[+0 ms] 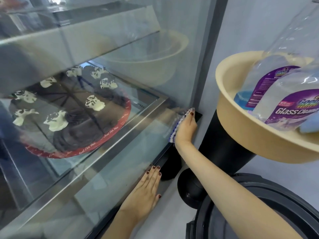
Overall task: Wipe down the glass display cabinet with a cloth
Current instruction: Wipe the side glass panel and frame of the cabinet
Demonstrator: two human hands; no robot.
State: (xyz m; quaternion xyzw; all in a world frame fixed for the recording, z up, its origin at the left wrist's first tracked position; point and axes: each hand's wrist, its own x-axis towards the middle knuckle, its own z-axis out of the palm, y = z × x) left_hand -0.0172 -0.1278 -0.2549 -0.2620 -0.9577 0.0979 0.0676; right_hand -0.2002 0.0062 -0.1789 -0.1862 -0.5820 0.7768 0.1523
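Note:
The glass display cabinet (120, 152) fills the left and middle of the head view, its pane slanting from lower left to upper right. My right hand (185, 128) presses a striped blue-and-white cloth (175, 130) flat against the lower right corner of the glass, fingers straight. My left hand (148, 185) rests flat on the pane lower down, near the black bottom frame, fingers straight and together. Behind the glass sits a chocolate cake (69, 107) with white cream dollops on a red board.
A beige plastic basin (241, 138) at the right holds glass cleaner bottles (290, 104) with purple labels and sits on a black stand (224, 144). A dark round bin (259, 213) stands at the lower right. Glass shelves run across the cabinet above the cake.

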